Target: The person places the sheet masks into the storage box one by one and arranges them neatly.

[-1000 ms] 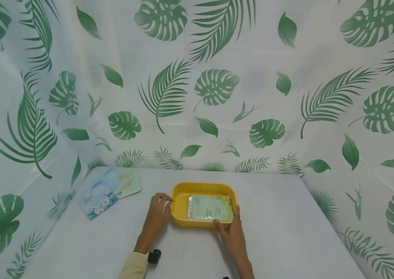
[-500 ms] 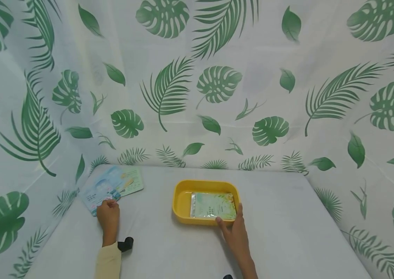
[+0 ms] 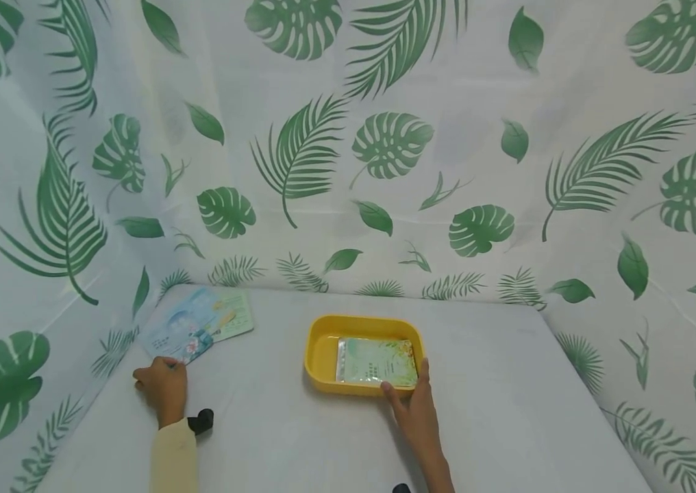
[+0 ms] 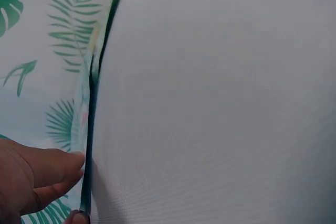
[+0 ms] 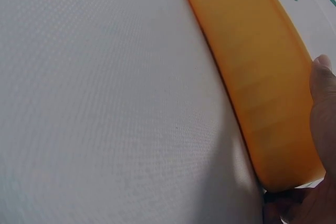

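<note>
My left hand (image 3: pixel 164 387) pinched the blue packet (image 3: pixel 184 325) by its near edge, far left; my right hand (image 3: pixel 416 418) gripped the yellow tray (image 3: pixel 336 387) by its near right corner, probably to steady it; a green pouch (image 3: pixel 375 361) lay inside

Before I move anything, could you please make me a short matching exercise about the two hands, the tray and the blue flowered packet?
Things:
1. Left hand
2. Tray
3. Blue flowered packet
4. Right hand

Descriptions:
A. Gripping a yellow rim at its near right corner
B. Partly covering a pale green packet
C. Fingers touching something blue
D. Yellow, with a leaf-printed packet lying inside

Pairs: 1-C, 2-D, 3-B, 4-A
</note>
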`<state>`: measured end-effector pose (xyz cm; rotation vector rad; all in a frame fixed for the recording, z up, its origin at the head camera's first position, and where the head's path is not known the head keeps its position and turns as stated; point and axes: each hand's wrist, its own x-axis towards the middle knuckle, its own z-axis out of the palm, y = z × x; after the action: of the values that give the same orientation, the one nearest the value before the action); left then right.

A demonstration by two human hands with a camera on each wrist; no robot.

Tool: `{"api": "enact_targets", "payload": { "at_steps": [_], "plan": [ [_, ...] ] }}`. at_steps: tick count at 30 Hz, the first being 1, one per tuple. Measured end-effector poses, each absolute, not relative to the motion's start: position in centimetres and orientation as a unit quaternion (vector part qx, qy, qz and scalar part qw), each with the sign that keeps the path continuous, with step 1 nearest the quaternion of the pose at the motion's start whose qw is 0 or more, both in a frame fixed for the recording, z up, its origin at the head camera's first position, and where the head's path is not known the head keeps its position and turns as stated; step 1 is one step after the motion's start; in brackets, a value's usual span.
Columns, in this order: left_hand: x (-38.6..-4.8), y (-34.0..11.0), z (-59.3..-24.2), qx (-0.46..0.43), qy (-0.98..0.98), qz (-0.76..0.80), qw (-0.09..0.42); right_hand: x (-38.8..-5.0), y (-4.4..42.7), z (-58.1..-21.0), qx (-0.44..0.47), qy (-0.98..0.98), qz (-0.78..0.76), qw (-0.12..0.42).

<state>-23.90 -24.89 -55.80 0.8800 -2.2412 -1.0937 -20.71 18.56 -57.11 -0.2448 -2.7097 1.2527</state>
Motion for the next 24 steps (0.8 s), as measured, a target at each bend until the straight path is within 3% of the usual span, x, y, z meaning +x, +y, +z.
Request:
{"api": "enact_targets", "payload": {
  "at_steps": [11, 24],
  "plan": [
    [-24.8, -26.3, -55.7, 0.368, -0.850, -0.341, 0.159, -20.7, 18.7, -57.3, -0.080, -0.900, 0.421, 0.075],
    [-23.6, -28.0, -55.3, 0.408, -0.738, -0.518, 0.143, -20.6, 18.6, -57.0, -0.084, -0.900, 0.422, 0.068]
  ]
}}
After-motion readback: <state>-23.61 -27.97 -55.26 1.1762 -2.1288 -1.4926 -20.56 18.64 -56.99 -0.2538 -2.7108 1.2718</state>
